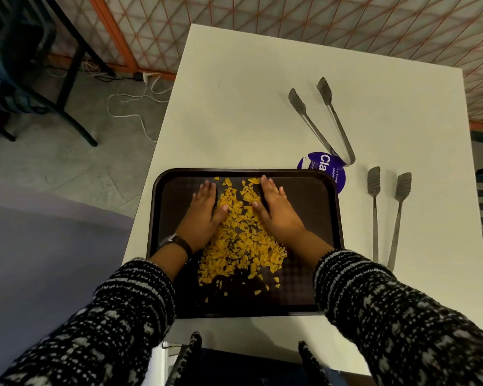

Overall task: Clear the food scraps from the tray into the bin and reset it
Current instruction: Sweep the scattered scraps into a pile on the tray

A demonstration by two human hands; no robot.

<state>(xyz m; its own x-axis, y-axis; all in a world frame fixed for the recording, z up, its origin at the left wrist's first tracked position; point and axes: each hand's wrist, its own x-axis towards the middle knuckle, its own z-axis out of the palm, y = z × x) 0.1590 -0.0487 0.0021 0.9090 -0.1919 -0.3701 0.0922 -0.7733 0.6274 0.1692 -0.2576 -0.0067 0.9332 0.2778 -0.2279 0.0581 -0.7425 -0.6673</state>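
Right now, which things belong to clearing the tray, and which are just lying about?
Job: tray, scraps, left hand, right hand.
Lying about: far tongs, near tongs, purple disc.

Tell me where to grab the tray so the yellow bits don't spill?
Take the tray by its left and right rims, reaching in from both sides. It lies flat with a raised lip, and the yellow bits sit mid-tray, so it should stay level.

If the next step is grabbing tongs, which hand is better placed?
Right, probably: the right hand lies flat on the tray, closer to the near tongs and far tongs right of it; the left hand would cross the scraps.
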